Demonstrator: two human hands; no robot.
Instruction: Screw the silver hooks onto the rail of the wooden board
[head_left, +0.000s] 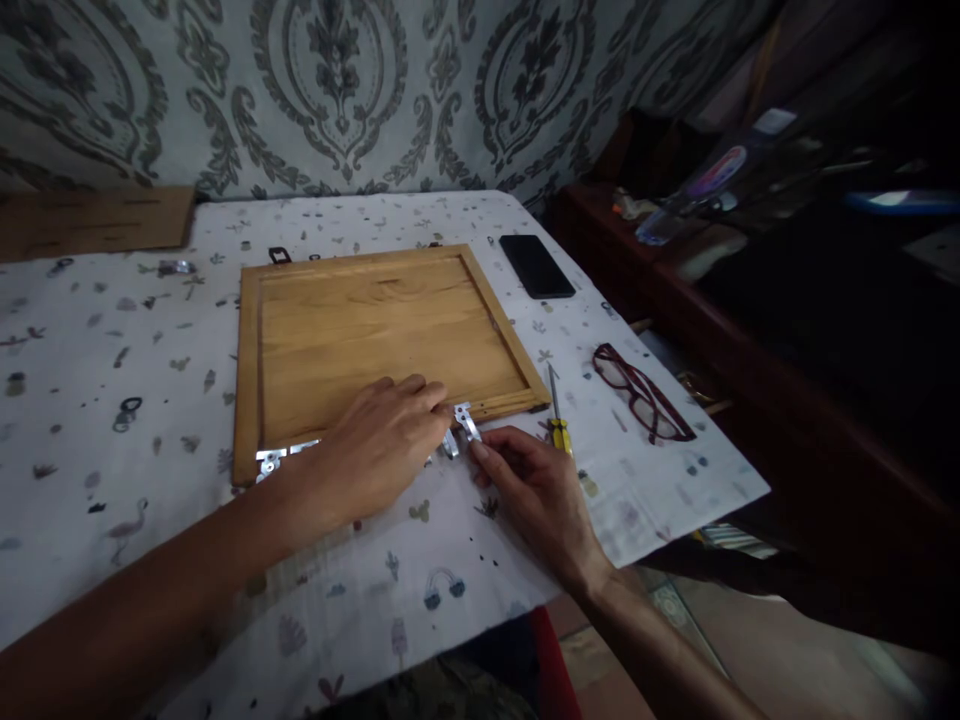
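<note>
A framed wooden panel (375, 330) lies flat on the table. Along its front edge runs a silver metal strip (304, 447), whose middle is hidden under my left hand (386, 445). The fingers of that hand are bent over the edge, closed around the strip as far as I can see. A small silver metal bracket (466, 422) juts out over the panel's front edge, right of those fingers. My right hand (532, 490) pinches the bracket's near end between thumb and forefinger. To its right lies a screwdriver (559, 432) with a yellow and black handle.
The table wears a white printed cloth (172, 400). A black phone (536, 266) and dark-red glasses (643, 393) lie on the right. Cardboard (97, 220) sits at the back left, near a small clear packet (176, 267). A plastic bottle (705, 185) is on dark furniture at right.
</note>
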